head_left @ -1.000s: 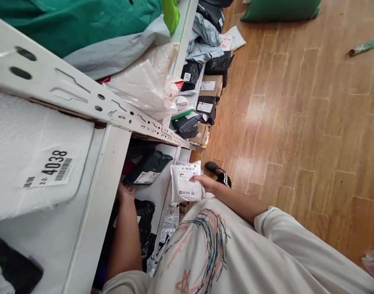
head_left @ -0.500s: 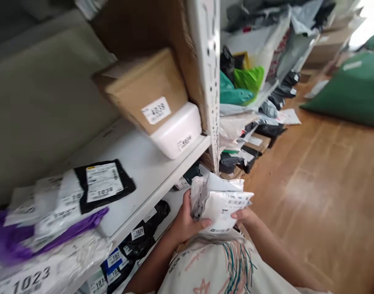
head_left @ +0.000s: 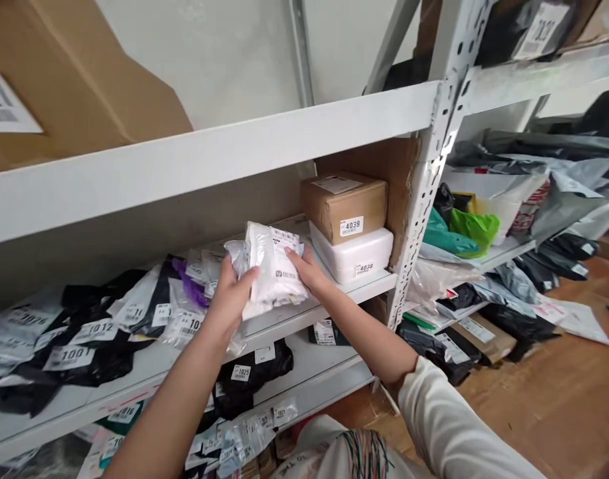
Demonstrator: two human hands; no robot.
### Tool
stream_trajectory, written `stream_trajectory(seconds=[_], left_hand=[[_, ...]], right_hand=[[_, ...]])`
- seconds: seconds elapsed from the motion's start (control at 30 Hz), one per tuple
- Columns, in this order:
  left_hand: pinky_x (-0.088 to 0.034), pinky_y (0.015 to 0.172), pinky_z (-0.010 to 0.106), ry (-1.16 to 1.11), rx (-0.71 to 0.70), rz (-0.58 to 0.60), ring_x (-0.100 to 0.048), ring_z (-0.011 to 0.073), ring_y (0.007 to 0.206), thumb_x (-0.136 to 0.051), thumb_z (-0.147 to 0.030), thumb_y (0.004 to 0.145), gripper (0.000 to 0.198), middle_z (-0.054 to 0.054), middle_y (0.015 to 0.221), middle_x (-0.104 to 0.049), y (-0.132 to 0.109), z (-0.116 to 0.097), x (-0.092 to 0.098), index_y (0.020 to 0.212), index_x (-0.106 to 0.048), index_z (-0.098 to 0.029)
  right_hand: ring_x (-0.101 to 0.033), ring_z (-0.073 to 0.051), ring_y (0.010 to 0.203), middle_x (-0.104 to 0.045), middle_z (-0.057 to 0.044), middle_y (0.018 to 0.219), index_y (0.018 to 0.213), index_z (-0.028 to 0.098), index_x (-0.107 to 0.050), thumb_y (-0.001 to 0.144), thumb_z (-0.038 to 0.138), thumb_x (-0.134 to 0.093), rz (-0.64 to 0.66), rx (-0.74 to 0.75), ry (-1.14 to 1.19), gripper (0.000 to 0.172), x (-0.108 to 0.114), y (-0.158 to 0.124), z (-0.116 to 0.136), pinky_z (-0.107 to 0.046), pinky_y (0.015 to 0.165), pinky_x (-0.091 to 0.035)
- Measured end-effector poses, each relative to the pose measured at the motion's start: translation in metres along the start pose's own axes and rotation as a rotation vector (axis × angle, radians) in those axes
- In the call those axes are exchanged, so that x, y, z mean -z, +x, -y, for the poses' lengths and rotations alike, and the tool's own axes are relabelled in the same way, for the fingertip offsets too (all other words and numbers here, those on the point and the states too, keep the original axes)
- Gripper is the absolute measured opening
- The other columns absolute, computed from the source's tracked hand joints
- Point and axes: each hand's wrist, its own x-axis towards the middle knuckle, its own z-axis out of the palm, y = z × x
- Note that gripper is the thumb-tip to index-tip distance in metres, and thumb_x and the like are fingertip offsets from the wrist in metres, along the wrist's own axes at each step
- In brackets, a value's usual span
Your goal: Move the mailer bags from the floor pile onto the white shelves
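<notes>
Both of my hands hold a bundle of white plastic mailer parcels (head_left: 271,266) with printed labels, raised in front of the middle shelf (head_left: 334,303). My left hand (head_left: 233,293) is wrapped round the bundle's left side. My right hand (head_left: 309,269) grips its right edge with the fingers pressed on the top parcel. Right of the bundle, a brown carton numbered 4039 (head_left: 345,206) rests on a white foam box numbered 4038 (head_left: 353,256). To the left lie several black, white and purple labelled mailers (head_left: 99,326).
A white perforated upright (head_left: 418,199) divides the shelf bays. The right bay is stuffed with grey, black, white and green bags (head_left: 488,226). More parcels lie on the lower shelf (head_left: 254,372) and the wooden floor (head_left: 558,372). A large carton (head_left: 59,86) sits on the top shelf.
My view has swung up from the floor to the shelves. My left hand left the lower shelf and joined my right hand on the white parcels, which rose to the middle shelf.
</notes>
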Motion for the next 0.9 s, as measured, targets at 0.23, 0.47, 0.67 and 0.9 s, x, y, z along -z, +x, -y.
stream_trajectory(seconds=[0.23,0.47,0.67,0.9], left_hand=[[-0.029,0.12,0.056,0.56,-0.144,-0.015,-0.012,0.0349,0.154,-0.067,-0.034,0.086,0.087,0.016,0.167,-0.011,-0.03,0.02,0.03,0.158,-0.02,-0.022],[-0.034,0.116,0.059,0.786,-0.722,-0.752,-0.028,0.038,0.144,-0.085,-0.034,0.069,0.103,0.02,0.15,-0.025,-0.093,0.087,0.082,0.153,-0.027,-0.018],[-0.047,0.105,0.052,0.551,-0.288,-0.6,-0.054,0.0339,0.124,-0.076,-0.048,0.076,0.066,0.013,0.12,-0.055,-0.074,0.103,0.086,0.129,-0.05,-0.017],[-0.044,0.108,0.051,0.393,-0.178,-0.547,-0.057,0.0339,0.124,-0.071,-0.048,0.082,0.063,0.013,0.115,-0.064,-0.076,0.092,0.086,0.132,-0.047,-0.019]], right_hand=[[-0.03,-0.028,0.147,-0.028,-0.015,0.157,0.157,0.022,-0.03,0.099,0.049,-0.043,0.23,-0.049,-0.683,0.065,-0.012,0.026,-0.017,-0.043,0.123,-0.021],[-0.008,-0.041,0.15,-0.012,-0.021,0.162,0.16,0.02,-0.016,0.068,0.083,-0.065,0.342,0.233,-0.86,0.122,-0.024,-0.019,0.001,-0.056,0.12,-0.021],[-0.008,-0.047,0.15,-0.006,-0.028,0.161,0.161,0.021,-0.006,0.043,0.06,-0.093,0.472,0.209,-1.079,0.151,-0.033,-0.012,0.009,-0.058,0.118,-0.023],[-0.02,-0.039,0.15,-0.022,-0.023,0.16,0.158,0.015,-0.02,0.06,0.072,-0.079,0.687,0.392,-0.976,0.128,-0.05,0.029,0.049,-0.054,0.119,-0.025]])
